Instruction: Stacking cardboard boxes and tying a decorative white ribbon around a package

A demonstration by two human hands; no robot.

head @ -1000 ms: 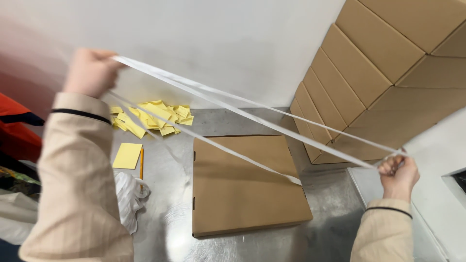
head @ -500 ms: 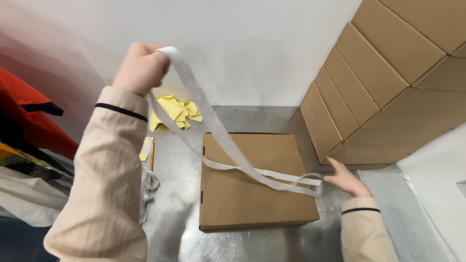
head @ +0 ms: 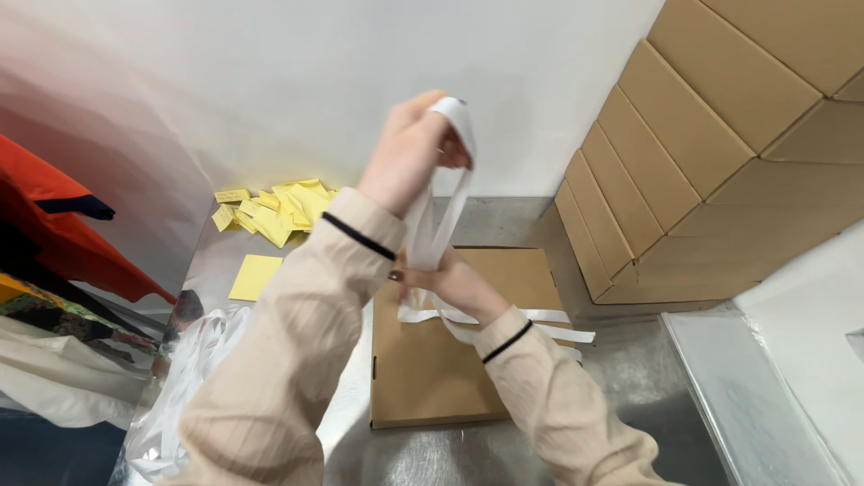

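A flat brown cardboard box (head: 450, 360) lay on the steel desk (head: 621, 396). Above it, the right hand (head: 450, 283) pinched a white, flat, glossy strap (head: 441, 225), its loose ends trailing across the lid. Higher, the left hand (head: 409, 148) had its fingers (head: 423, 108) closed around the strap's looped top.

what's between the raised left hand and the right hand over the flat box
In the head view, loops of white strap run from the left hand down to the right hand, above the flat cardboard box; nothing else lies between them.
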